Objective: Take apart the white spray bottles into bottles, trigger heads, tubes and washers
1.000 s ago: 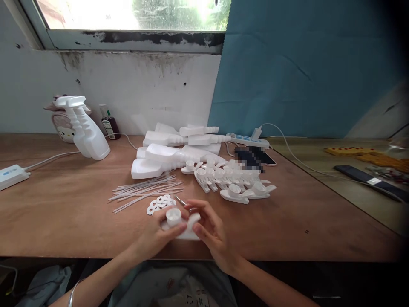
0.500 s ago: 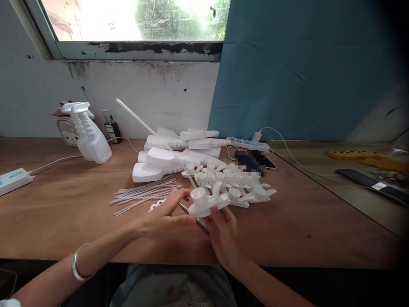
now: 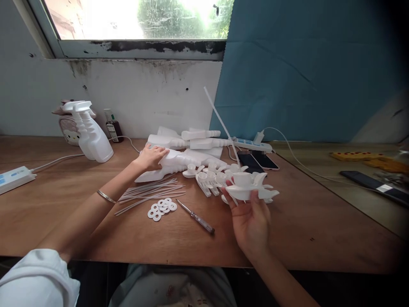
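Observation:
My right hand is closed around a white spray trigger head, whose screw collar faces up. A long thin dip tube rises from it, tilted to the left. My left hand is stretched out over the lying white spray bottles, fingers apart, with the nearest bottle under it. Whether its fingertips press on the bottle I cannot tell. More white trigger heads lie in a cluster beyond my right hand, some partly hidden by it.
Loose dip tubes, white ring washers and a screwdriver lie in front. Two upright spray bottles and a small dark bottle stand at back left. Phones and a power strip lie at back right.
My left hand has left the trigger head and moved forward and left to the bottles. My right hand has carried the trigger head right, and its tube has swung right.

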`<action>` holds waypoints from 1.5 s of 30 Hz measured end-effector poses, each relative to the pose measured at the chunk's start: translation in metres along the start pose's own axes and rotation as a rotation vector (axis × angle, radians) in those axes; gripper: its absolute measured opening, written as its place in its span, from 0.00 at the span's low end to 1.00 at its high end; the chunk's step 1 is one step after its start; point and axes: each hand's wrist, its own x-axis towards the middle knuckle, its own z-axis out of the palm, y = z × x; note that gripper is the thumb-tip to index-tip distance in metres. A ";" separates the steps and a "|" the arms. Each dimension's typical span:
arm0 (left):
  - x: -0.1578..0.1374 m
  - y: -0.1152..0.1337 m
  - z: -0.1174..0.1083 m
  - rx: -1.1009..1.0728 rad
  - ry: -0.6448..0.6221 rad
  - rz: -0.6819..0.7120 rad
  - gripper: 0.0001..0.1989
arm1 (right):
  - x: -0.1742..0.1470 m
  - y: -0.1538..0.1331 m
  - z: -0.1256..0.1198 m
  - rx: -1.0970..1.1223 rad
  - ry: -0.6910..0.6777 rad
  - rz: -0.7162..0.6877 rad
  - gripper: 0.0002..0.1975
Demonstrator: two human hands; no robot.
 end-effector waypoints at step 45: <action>-0.118 -0.016 0.013 -0.056 0.626 -0.298 0.23 | 0.021 -0.007 -0.015 -0.109 0.172 -0.309 0.10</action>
